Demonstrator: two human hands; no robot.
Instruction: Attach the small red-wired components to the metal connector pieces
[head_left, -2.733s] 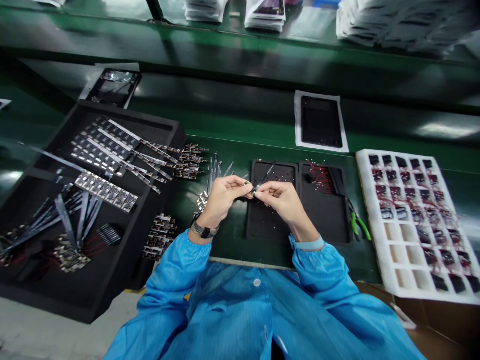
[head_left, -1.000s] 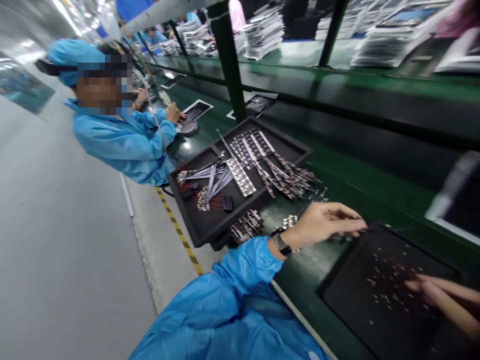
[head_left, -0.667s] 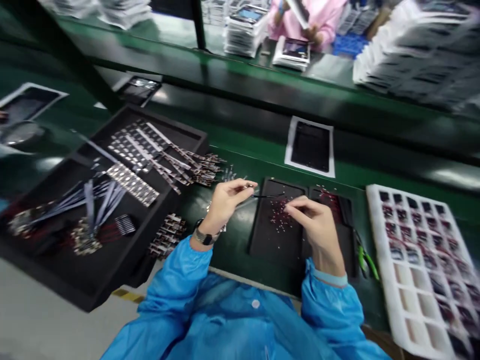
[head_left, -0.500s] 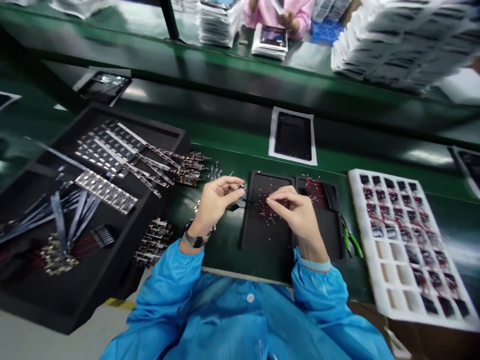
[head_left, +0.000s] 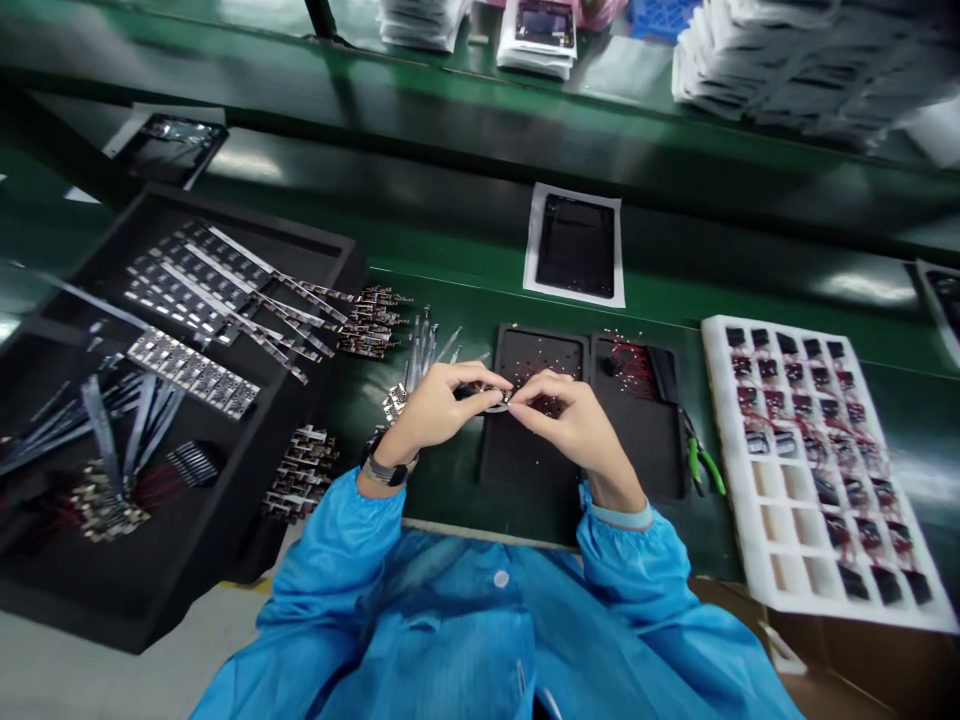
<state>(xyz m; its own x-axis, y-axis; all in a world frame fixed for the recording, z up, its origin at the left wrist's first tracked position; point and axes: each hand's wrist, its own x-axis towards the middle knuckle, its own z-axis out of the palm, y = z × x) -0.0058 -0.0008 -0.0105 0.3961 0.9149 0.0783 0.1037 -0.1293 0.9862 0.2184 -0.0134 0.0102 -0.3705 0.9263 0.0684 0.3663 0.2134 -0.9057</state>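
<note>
My left hand (head_left: 448, 405) pinches a small circuit board (head_left: 496, 396) between thumb and fingers, over the left edge of a black tray (head_left: 525, 465). Against the board's right end, the fingertips of my right hand (head_left: 566, 412) are pressed together. Whatever they grip is too small to make out. Tiny light parts are scattered in the tray below the hands. Just beyond my left hand, several boards with grey ribbon cables (head_left: 421, 350) lie on the green bench.
At right stand green-handled cutters (head_left: 703, 465) and a white foam tray (head_left: 766, 570) of black parts with red wires. A tablet-like panel (head_left: 576, 245) lies ahead. A black foam box (head_left: 217, 540) with board strips (head_left: 195, 372) is at left. Stacked panels (head_left: 750, 60) fill the shelf.
My two hands have come together, so the right fingertips now meet the board in my left hand. The camera view has shifted slightly, and the person across is mostly out of frame.
</note>
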